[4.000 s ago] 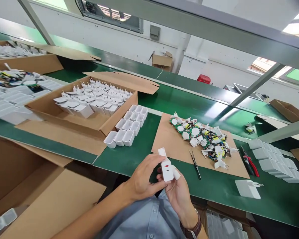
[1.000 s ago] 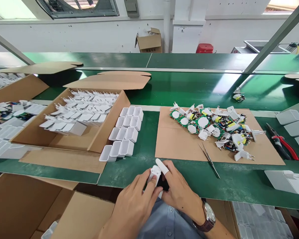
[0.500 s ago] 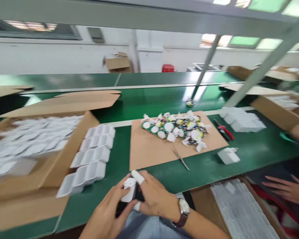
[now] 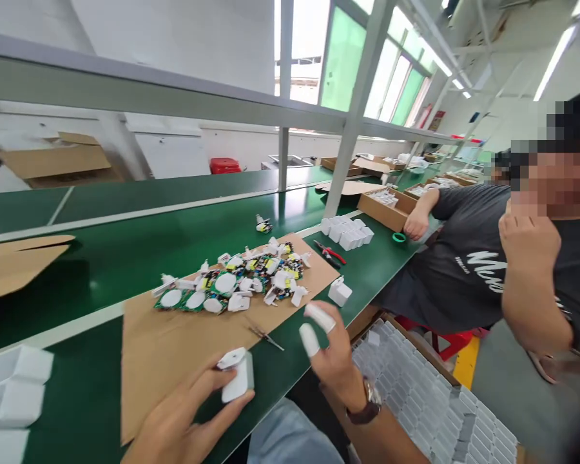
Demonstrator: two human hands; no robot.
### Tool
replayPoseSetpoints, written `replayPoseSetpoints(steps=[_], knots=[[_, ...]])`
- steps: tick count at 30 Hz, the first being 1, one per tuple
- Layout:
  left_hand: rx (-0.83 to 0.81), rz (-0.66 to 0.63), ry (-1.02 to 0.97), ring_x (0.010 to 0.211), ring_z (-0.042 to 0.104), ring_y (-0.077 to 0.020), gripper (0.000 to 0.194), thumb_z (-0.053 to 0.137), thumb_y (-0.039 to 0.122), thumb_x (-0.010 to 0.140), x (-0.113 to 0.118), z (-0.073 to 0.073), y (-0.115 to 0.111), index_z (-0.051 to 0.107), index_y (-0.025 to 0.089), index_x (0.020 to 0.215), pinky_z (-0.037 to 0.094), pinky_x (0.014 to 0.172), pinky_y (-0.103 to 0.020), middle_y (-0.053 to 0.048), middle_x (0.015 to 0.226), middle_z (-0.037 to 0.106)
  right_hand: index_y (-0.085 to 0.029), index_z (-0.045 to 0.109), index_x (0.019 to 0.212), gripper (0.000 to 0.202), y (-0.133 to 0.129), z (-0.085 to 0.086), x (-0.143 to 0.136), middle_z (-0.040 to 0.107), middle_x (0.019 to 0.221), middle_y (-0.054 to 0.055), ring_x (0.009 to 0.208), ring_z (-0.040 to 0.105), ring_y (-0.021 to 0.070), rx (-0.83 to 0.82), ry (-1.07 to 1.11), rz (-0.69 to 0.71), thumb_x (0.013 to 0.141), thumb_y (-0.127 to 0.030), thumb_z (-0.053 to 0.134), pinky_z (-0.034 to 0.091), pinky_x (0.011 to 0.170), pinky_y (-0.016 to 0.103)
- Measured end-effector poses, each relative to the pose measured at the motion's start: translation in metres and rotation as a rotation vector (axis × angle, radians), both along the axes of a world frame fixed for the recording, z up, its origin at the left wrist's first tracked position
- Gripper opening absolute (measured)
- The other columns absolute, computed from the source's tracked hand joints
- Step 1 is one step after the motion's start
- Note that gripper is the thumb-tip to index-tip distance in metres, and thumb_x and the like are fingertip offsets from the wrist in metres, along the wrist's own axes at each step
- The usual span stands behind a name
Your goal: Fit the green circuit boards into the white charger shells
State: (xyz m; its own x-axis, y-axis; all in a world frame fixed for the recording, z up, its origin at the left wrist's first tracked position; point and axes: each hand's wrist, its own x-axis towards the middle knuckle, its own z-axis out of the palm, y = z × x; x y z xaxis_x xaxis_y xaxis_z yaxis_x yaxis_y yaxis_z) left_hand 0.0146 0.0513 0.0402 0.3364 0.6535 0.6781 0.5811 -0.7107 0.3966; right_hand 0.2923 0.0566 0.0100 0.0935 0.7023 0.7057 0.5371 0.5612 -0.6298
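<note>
Green counter runs lower left to upper right of frame. Co-worker in dark shirt, right side. Cardboard box of pale cases, lower right, beside the counter's edge. Cardboard sheet lies flat mid-frame, heap of circuit boards on its far part. White cups at lower left; block of white cases right of centre, past the sheet. Your left hand, bottom left of centre, has its fingers gripping the white charger, lower centre. Your right hand, right of it and apart, fingers loosely spread, white covers on two. Red-handled pliers sit on the counter between sheet and case block. Tweezers, centre, tips over sheet.
</note>
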Motion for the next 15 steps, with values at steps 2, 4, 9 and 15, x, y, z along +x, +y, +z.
replayPoseSetpoints(steps=[2, 4, 9, 15], knots=[[-0.006, -0.166, -0.014, 0.085, 0.083, -0.0202, 0.020, 0.066, 0.045, 0.105, 0.038, 0.002, 0.023, 0.069, 0.026, 0.104, 0.064, 0.069, -0.022, -0.004, 0.103, 0.082, -0.025, 0.063, 0.141, 0.035, 0.013, -0.004, 0.040, 0.065, 0.143, 0.014, 0.135, 0.063, 0.0250, -0.090, 0.148, -0.243, 0.107, -0.032, 0.056, 0.047, 0.124, 0.053], [-0.040, -0.284, -0.014, 0.078, 0.080, -0.0179, 0.017, 0.064, 0.039, 0.106, 0.075, -0.003, 0.042, 0.067, 0.024, 0.100, 0.062, 0.066, -0.022, -0.003, 0.095, 0.079, -0.021, 0.063, 0.143, 0.041, 0.025, -0.011, 0.072, 0.063, 0.149, 0.016, 0.140, 0.060, 0.0258, -0.160, 0.211, -0.364, 0.109, -0.040, 0.051, 0.044, 0.126, 0.055], [-0.190, -0.329, 0.013, 0.063, 0.071, -0.0176, 0.023, 0.065, 0.043, 0.101, 0.149, -0.027, 0.075, 0.068, 0.022, 0.094, 0.059, 0.060, -0.027, -0.001, 0.083, 0.072, -0.020, 0.065, 0.147, 0.049, 0.042, -0.031, 0.109, 0.075, 0.141, 0.014, 0.134, 0.069, 0.0259, -0.326, 0.247, -0.340, 0.109, -0.045, 0.045, 0.056, 0.116, 0.050], [-0.315, -0.227, -0.019, 0.073, 0.075, -0.0179, 0.017, 0.066, 0.028, 0.096, 0.186, -0.051, 0.088, 0.070, 0.021, 0.111, 0.067, 0.069, -0.033, -0.007, 0.109, 0.074, -0.025, 0.074, 0.138, 0.044, 0.044, -0.045, 0.102, 0.079, 0.136, 0.008, 0.128, 0.073, 0.0249, -0.403, 0.260, -0.191, 0.102, -0.038, 0.053, 0.058, 0.113, 0.044]])
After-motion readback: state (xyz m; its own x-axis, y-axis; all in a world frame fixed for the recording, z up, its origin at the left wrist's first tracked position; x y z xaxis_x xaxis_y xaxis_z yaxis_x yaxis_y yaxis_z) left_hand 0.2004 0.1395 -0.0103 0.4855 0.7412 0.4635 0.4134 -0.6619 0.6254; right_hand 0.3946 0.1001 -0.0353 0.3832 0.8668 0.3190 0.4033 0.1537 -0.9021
